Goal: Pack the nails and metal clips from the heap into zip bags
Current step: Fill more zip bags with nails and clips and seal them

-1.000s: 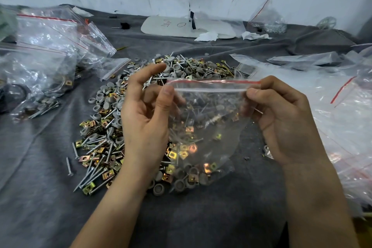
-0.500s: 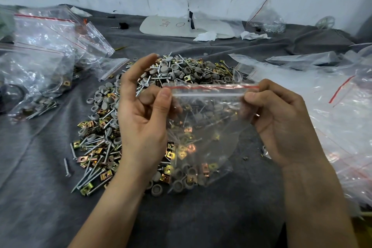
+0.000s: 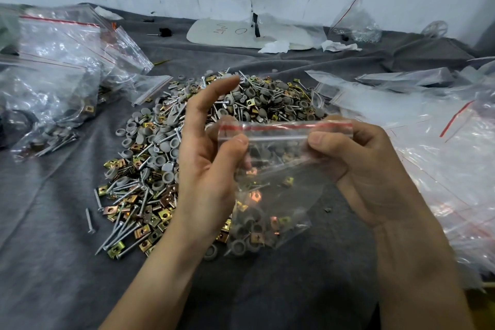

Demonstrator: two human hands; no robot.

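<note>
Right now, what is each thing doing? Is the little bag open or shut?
zip bag, partly filled, held by its top strip; sealed or not, cannot tell.
left hand, pinches the strip's left end, forefinger raised.
right hand, pinches the strip's right end.
heap, loose on the grey cloth, not yet packed.
bags at left, filled, lying on the cloth.

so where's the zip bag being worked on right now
Head view, centre: the zip bag is held up over the near right edge of the heap, its red-striped top pinched between the left hand and the right hand.
</note>
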